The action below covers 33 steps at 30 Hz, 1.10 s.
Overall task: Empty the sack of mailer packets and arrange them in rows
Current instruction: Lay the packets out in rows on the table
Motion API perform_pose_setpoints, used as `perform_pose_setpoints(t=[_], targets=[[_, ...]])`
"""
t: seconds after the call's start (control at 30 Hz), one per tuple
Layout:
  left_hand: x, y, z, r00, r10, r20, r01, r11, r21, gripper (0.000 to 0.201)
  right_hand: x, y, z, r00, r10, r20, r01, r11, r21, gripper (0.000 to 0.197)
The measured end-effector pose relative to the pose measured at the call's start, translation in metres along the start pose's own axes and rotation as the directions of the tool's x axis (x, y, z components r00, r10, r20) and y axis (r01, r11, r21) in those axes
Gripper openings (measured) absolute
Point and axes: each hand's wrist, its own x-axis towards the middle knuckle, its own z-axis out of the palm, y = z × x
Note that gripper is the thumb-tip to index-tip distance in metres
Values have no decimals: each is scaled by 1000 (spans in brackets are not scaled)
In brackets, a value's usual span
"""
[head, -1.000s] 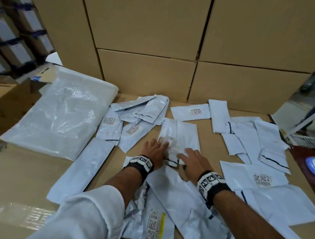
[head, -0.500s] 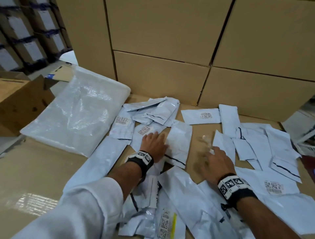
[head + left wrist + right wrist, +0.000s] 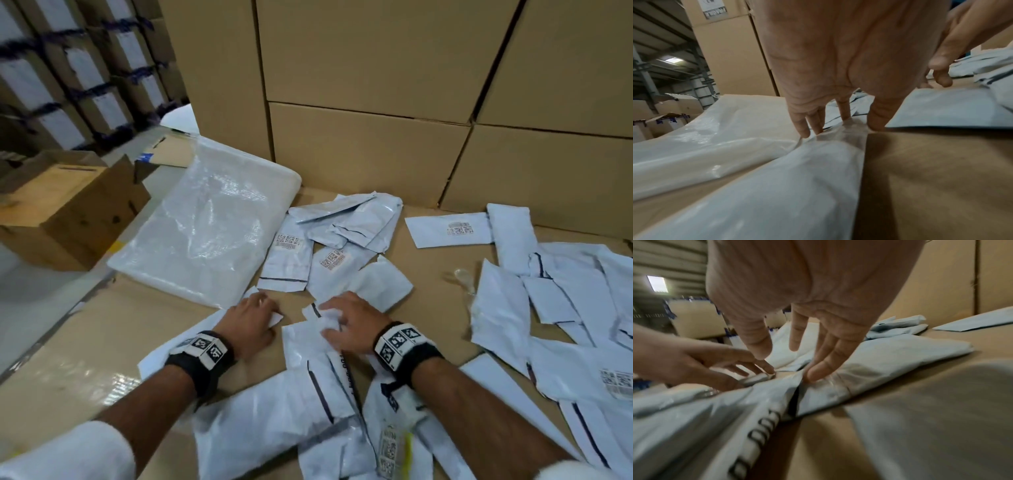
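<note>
The white woven sack (image 3: 205,236) lies flat at the back left and shows as a glossy sheet (image 3: 705,138) in the left wrist view. White mailer packets are scattered over the cardboard surface (image 3: 435,274). My left hand (image 3: 257,315) rests with straight fingers (image 3: 803,128) on the end of a long packet (image 3: 159,358) beside the sack. My right hand (image 3: 339,318) is close by, and its fingertips (image 3: 813,371) press the crumpled end of a slanted packet (image 3: 380,284) (image 3: 890,356). Neither hand's fingers curl round anything.
A wall of big cardboard cartons (image 3: 370,154) closes the back. An open carton (image 3: 68,212) stands lower at the left. Packets are heaped at the back middle (image 3: 346,222), at the right (image 3: 565,291) and near my forearms (image 3: 308,411). A clear plastic scrap (image 3: 462,277) lies between.
My right hand came back left onto the slanted packet, beside my left hand. My left hand shifted left onto the long packet. The middle packet has turned towards the right.
</note>
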Motion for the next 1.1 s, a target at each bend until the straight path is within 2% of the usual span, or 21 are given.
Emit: perform_pose_setpoints(t=[0.03,0.1,0.17,0.23,0.27,0.3,0.37,0.43,0.5,0.57,0.6,0.67,0.73,0.8,0.87,0.9,0.97,1.0,1.1], targets=[[-6,-5,-3,999,25,-35,-27,998,-56,55,5,-8,-1,999,-34,0,34,997,75,52],[-25,-5,-10,987,97,-125,-116,981,-154,53,20,-12,-4,985,-27,-170,38,997,63,50],[-53,9,-17,974,176,-145,-202,961,-189,60,35,-5,-8,939,80,-335,-118,989,-94,69],[-82,30,-19,972,232,-43,-236,956,-173,73,43,5,-5,936,231,-264,-287,938,-195,94],[-92,37,-15,969,249,-4,-247,960,-129,77,45,6,-1,944,269,-191,-310,921,-236,100],[-99,39,-10,965,261,2,-259,961,-92,76,45,3,5,957,258,-136,-287,915,-283,100],[-102,31,-1,964,263,-48,-266,961,-70,60,43,-8,17,983,158,-91,-180,924,-338,92],[-102,13,2,969,232,-82,-238,969,-71,41,38,-21,23,996,74,-44,-83,956,-282,87],[-105,-5,2,974,217,-57,-219,975,-26,33,30,-26,19,999,52,-3,-52,993,-108,85],[-108,-16,-1,976,214,-51,-212,977,36,33,11,-22,6,997,42,-69,-40,999,23,81],[-106,-16,-4,974,214,-72,-211,976,42,36,-4,-16,-3,990,50,-135,-47,998,30,78],[-97,-7,-10,970,211,-121,-213,977,-7,42,-41,6,-18,953,93,-287,-110,993,-45,75],[-82,15,-12,955,225,-194,-244,966,-81,44,-83,39,-24,914,187,-361,-257,953,-158,90],[-62,46,-11,949,249,-192,-271,958,-96,55,-122,75,-20,896,362,-255,-421,877,-233,115],[-42,73,-6,968,244,-57,-248,966,-71,76,-149,95,-9,880,467,-83,-471,838,-276,126],[-33,82,-3,972,231,39,-230,973,-36,85,-158,94,-1,886,461,-49,-453,838,-305,124],[-19,94,-3,964,204,169,-217,974,65,96,-163,85,16,926,361,-107,-375,864,-335,109],[-12,97,-6,963,208,170,-226,969,95,96,-161,78,22,944,296,-149,-328,893,-308,99],[8,108,-17,963,267,33,-268,961,67,85,-151,71,29,957,143,-251,-182,973,-139,76]])
